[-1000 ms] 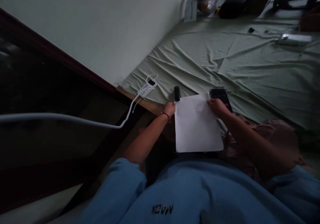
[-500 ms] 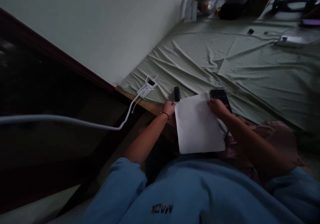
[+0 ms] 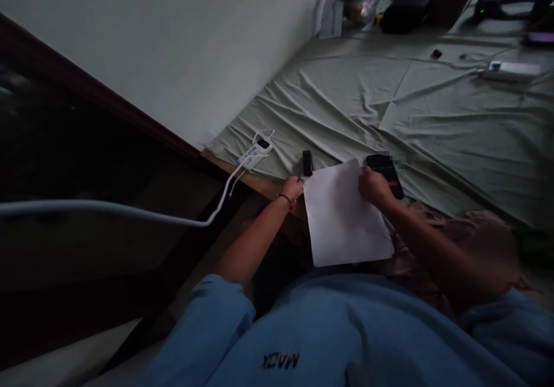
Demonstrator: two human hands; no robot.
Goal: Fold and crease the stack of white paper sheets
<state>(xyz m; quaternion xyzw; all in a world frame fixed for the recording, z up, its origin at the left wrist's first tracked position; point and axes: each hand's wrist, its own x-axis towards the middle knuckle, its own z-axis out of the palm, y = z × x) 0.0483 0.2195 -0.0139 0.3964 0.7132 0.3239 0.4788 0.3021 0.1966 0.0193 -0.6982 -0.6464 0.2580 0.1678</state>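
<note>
So there's a plain white sheet of paper (image 3: 346, 217), blank on the side facing up, flat and uncreased. It's turned a bit askew and hangs half off the near edge of the bed's green sheet (image 3: 454, 121). Its top corners sit on the bed edge, while the bottom half sticks out over the lap.

The sheet of paper (image 3: 346, 217) is plain white and matt, smooth and uncreased. Beneath it the green bedsheet (image 3: 389, 104) is soft cloth — dull, wrinkled into long folds. Just beyond the paper's far right corner lies a black device (image 3: 386, 168), seemingly smooth plastic with a slight sheen. Left of the paper, the bed edge (image 3: 255, 182) shows bare brown wood, and the white charger (image 3: 257, 150) and its cable (image 3: 108, 208) look like smooth plastic — faintly glossy.
</note>
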